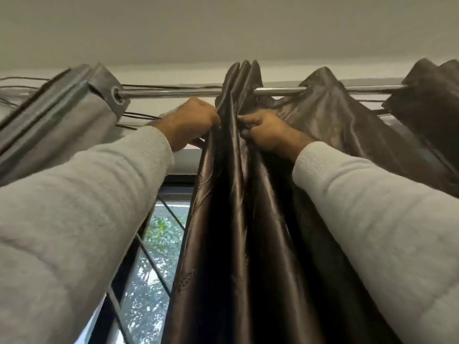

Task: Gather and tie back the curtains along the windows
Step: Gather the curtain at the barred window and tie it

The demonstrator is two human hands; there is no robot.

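Brown satin curtain (238,219) gripped w/ both fists just under rod (173,92): left hand (191,120) & right hand (267,131).

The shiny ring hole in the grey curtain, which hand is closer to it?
Left. The left hand sits just right of the ring hole; the right hand is farther right, gripping the dark curtain.

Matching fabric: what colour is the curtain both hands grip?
Glossy dark brown curtain, faint embossed pattern; head view.
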